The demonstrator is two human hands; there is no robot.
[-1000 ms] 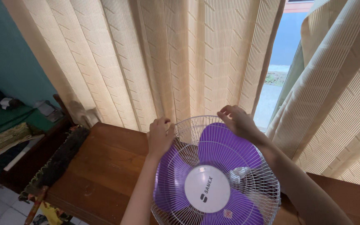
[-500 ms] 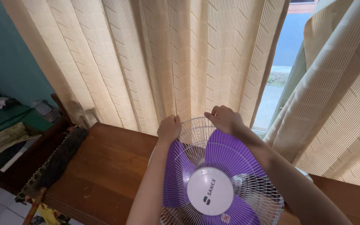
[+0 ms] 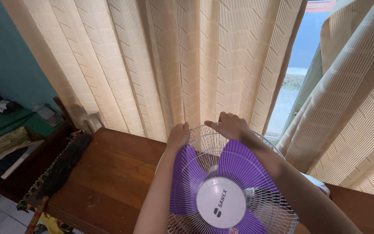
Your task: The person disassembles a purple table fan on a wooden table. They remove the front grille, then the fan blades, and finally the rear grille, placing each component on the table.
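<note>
A fan with purple blades (image 3: 239, 167), a white round hub (image 3: 220, 202) and a white wire guard (image 3: 204, 138) stands on a brown wooden table (image 3: 109, 173). My left hand (image 3: 178, 135) grips the guard's top rim at its left. My right hand (image 3: 229, 125) holds the same rim a little to the right, fingers curled over the wires. Both forearms reach over the front of the fan. The fan's base is hidden below the frame.
Beige ribbed curtains (image 3: 174, 60) hang right behind the fan, with a gap showing outdoors (image 3: 293, 78) on the right. A dark duster (image 3: 63, 167) lies along the table's left edge. A cluttered green shelf (image 3: 5, 125) and teal wall are at the left.
Both hands have slid along the guard's top rim toward each other, the right hand moving left. The fan has shifted slightly and its blades have turned a little.
</note>
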